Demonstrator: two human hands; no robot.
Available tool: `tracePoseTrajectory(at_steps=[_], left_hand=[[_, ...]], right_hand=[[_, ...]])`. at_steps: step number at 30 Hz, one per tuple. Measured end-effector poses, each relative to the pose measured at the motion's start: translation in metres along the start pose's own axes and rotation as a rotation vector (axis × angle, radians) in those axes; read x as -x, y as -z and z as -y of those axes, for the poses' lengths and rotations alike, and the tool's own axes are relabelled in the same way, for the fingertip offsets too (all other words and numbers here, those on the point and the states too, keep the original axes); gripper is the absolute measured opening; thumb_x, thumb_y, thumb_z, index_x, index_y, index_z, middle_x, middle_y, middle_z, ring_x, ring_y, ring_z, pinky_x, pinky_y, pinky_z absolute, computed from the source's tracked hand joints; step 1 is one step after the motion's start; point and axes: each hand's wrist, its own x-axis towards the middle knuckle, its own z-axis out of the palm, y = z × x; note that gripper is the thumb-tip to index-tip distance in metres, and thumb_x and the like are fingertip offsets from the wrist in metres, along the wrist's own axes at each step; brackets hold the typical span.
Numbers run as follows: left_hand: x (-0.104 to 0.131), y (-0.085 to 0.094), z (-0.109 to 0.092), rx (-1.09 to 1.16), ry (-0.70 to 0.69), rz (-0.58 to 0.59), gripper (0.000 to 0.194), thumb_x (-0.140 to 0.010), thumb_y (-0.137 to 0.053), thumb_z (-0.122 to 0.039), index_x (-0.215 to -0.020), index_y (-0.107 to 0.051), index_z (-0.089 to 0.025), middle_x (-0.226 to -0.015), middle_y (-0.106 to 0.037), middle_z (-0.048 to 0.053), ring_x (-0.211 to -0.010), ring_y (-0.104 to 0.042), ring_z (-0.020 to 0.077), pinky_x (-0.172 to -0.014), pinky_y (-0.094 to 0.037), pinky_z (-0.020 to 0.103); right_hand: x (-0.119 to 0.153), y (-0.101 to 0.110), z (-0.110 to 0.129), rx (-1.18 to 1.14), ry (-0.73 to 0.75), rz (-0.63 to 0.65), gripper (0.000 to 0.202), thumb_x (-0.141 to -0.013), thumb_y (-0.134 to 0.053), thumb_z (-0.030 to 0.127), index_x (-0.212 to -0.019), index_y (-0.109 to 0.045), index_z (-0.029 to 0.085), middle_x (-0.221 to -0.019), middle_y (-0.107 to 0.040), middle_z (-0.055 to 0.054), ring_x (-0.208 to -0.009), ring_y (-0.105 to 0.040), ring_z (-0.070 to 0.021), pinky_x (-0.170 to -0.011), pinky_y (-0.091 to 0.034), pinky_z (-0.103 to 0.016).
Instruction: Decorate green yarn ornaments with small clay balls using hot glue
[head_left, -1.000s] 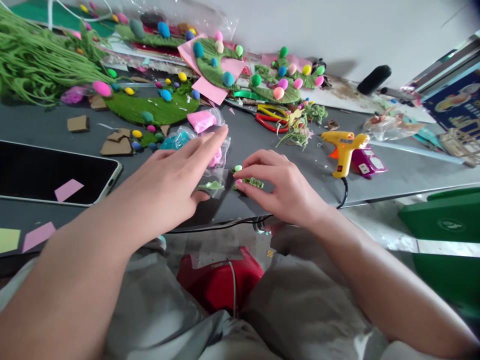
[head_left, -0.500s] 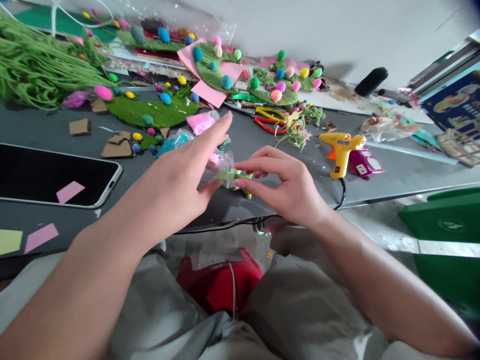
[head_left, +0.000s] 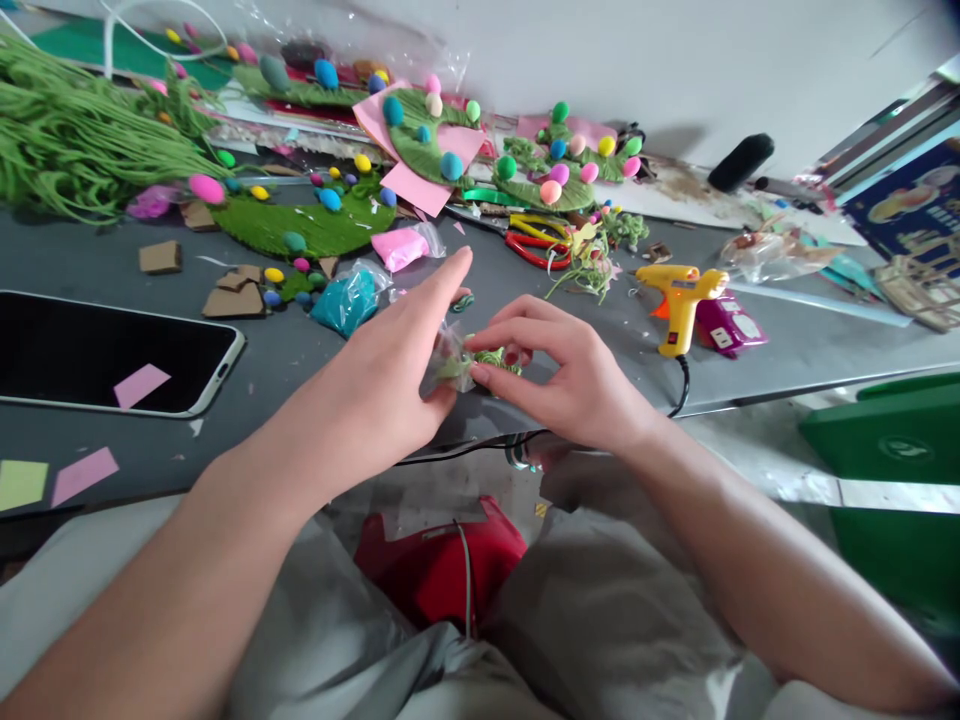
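Note:
Near the table's front edge, my left hand [head_left: 382, 375] is closed on one side of a small clear plastic bag [head_left: 452, 358], its index finger stretched out above and its other fingers mostly hidden. The thumb and fingertips of my right hand [head_left: 559, 370] pinch the bag's other side. Something pale green shows through the plastic. Coiled green yarn [head_left: 491, 357] lies just behind my right fingertips. Left of the hands sit a bag of teal material [head_left: 351, 300] and a bag of pink material [head_left: 401, 247].
A yellow glue gun [head_left: 681, 300] with its cord stands at right beside a purple packet [head_left: 731, 325]. Red-and-yellow-handled pliers [head_left: 536, 245] lie behind my hands. A phone [head_left: 112, 355] rests at left. Green felt pieces with colored balls [head_left: 307, 225] and green yarn strands [head_left: 82, 130] line the back.
My left hand has shifted slightly right and down with the plastic bag. The teal bag shows more fully, and more of the coiled green yarn appears by my right fingers.

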Motion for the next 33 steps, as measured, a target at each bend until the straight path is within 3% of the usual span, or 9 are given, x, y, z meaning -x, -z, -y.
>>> tracePoseTrajectory(at_steps=[8,12,19,26,33], left_hand=[[-0.002,-0.003,0.002,0.064,0.020,0.035,0.113,-0.076,-0.087,-0.028,-0.166,-0.021,-0.039,-0.152,-0.059,0.006,-0.113,-0.073,0.0323,-0.102,-0.062,0.047],[0.000,-0.003,0.001,0.085,0.007,0.055,0.107,-0.081,-0.083,-0.032,-0.166,-0.019,-0.042,-0.158,-0.055,0.004,-0.123,-0.070,0.0338,-0.108,-0.059,0.048],[0.004,0.000,-0.004,0.074,0.000,0.069,0.094,-0.091,-0.068,-0.025,-0.169,-0.015,-0.036,-0.162,-0.053,0.006,-0.138,-0.062,0.0321,-0.112,-0.056,0.042],[0.002,-0.003,-0.007,0.105,0.009,0.113,0.089,-0.093,-0.064,-0.022,-0.169,-0.016,-0.025,-0.160,-0.055,0.013,-0.140,-0.061,0.0300,-0.113,-0.054,0.044],[0.000,-0.006,-0.009,0.165,0.007,0.123,0.087,-0.094,-0.059,-0.019,-0.169,-0.016,-0.026,-0.168,-0.045,0.013,-0.134,-0.065,0.0292,-0.113,-0.054,0.042]], right_hand=[[0.001,0.010,0.003,0.012,-0.023,0.099,0.020,-0.093,-0.077,0.028,-0.111,-0.079,0.021,-0.109,-0.069,-0.006,-0.086,-0.065,-0.0144,-0.084,-0.057,-0.031],[0.001,0.017,0.002,-0.007,-0.045,0.137,0.023,-0.095,-0.075,0.031,-0.116,-0.079,0.021,-0.111,-0.068,-0.006,-0.087,-0.066,-0.0142,-0.078,-0.056,-0.029],[0.001,0.014,0.002,-0.004,-0.067,0.133,0.013,-0.098,-0.068,0.024,-0.105,-0.076,0.017,-0.104,-0.067,-0.005,-0.080,-0.063,-0.0120,-0.076,-0.053,-0.027],[0.000,0.009,-0.002,0.013,-0.074,0.136,0.019,-0.095,-0.075,0.031,-0.105,-0.081,0.017,-0.101,-0.067,-0.005,-0.076,-0.060,-0.0115,-0.073,-0.048,-0.027],[-0.004,0.002,0.000,-0.005,-0.117,0.118,0.008,-0.091,-0.073,0.019,-0.084,-0.076,0.016,-0.083,-0.059,0.001,-0.067,-0.052,-0.0085,-0.068,-0.044,-0.026]])
